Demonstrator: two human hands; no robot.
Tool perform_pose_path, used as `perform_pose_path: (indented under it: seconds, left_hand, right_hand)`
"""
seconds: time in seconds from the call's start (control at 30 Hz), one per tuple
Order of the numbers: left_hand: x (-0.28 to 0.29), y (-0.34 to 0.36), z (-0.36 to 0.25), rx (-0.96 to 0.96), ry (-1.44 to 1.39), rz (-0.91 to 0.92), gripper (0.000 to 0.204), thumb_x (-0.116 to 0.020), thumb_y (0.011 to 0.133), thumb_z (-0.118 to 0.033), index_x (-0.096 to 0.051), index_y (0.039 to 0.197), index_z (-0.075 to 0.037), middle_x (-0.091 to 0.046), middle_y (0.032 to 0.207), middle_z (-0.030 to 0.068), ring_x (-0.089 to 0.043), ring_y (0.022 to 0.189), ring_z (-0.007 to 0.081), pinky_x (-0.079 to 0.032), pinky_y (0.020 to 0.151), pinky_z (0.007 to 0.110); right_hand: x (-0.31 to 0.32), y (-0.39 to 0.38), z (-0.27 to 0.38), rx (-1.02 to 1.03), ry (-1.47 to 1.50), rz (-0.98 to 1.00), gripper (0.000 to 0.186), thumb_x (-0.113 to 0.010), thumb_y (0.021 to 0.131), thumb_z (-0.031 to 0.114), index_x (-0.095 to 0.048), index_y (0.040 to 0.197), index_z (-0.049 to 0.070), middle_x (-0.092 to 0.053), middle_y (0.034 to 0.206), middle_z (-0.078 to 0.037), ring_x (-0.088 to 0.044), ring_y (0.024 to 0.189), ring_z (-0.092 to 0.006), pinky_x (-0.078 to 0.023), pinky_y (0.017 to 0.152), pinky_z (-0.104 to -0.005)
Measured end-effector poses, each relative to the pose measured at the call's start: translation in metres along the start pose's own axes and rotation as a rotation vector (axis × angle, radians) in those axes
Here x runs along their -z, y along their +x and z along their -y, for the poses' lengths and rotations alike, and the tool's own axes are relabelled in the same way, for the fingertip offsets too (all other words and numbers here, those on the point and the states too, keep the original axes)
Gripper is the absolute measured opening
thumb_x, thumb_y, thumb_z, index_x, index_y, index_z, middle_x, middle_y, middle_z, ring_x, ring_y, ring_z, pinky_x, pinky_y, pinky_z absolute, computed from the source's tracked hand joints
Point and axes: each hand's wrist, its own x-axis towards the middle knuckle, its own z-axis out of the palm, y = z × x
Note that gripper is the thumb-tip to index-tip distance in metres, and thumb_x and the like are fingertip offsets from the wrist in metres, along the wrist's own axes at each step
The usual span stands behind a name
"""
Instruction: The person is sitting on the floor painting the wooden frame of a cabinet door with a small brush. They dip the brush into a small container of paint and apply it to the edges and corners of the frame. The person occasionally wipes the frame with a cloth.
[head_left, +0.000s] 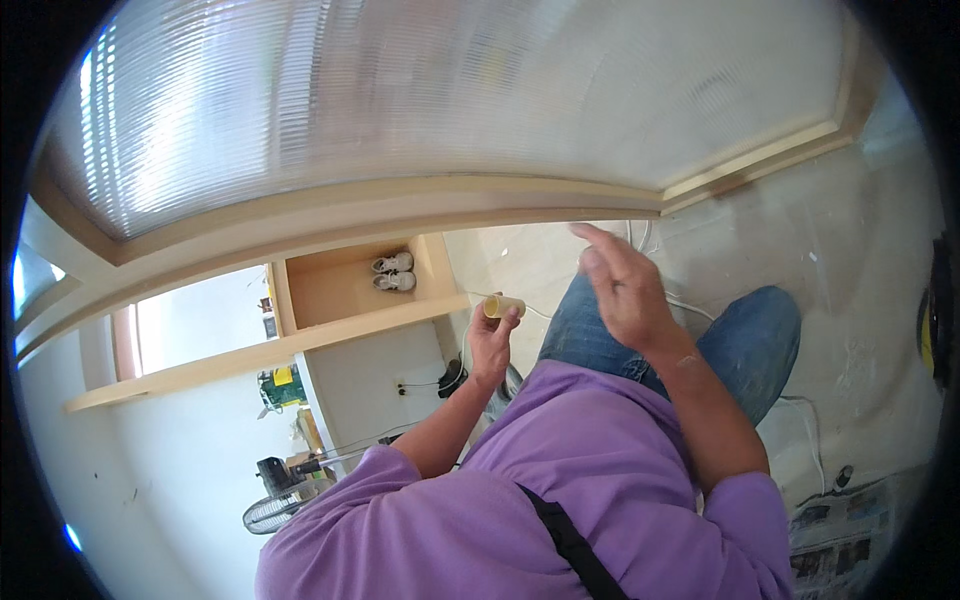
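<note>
My left hand (489, 345) is closed around a short, hollow yellowish roll (508, 306), which looks like masking tape. The roll's open end shows between the thumb and fingers. Raised over my knees, my right hand (630, 290) has its index finger stretched out and the other fingers partly bent. Nothing shows in it, and a little motion blurs the fingertips. In front of both hands runs the light wooden frame (400, 204) of a large panel of ribbed, see-through glass (430, 90). Neither hand touches the frame.
A wooden cubby (330, 290) at the left holds a pair of white shoes (394, 271). A fan (285, 505) and a green box (282, 388) are at the lower left. White cable (690, 305) trails across the floor; newspaper (840, 535) lies at the lower right.
</note>
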Motion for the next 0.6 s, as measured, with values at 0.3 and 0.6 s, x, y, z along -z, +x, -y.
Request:
perform_pose_path:
  seconds: [0.3, 0.6]
  left_hand:
    - [-0.01, 0.0, 0.001, -0.127, 0.113, 0.083, 0.048, -0.082, 0.098, -0.017, -0.061, 0.137, 0.0, -0.074, 0.122, 0.0079, -0.07, 0.107, 0.0162, -0.055, 0.095, 0.032]
    - [0.004, 0.001, 0.024, -0.4, 0.53, 0.131, 0.04, -0.078, 0.099, -0.015, -0.063, 0.134, -0.003, -0.074, 0.12, 0.0046, -0.069, 0.108, 0.0153, -0.053, 0.098, 0.031]
  right_hand:
    - [-0.046, 0.057, 0.053, 0.219, -0.245, 0.204, 0.079, -0.072, 0.083, 0.007, -0.051, 0.16, 0.013, -0.065, 0.083, -0.008, -0.069, 0.077, -0.0272, -0.058, 0.067, -0.0411]
    - [-0.065, 0.056, 0.069, 0.109, -0.372, 0.193, 0.078, -0.071, 0.085, 0.012, -0.051, 0.16, 0.015, -0.068, 0.076, -0.006, -0.073, 0.075, -0.0264, -0.059, 0.064, -0.042]
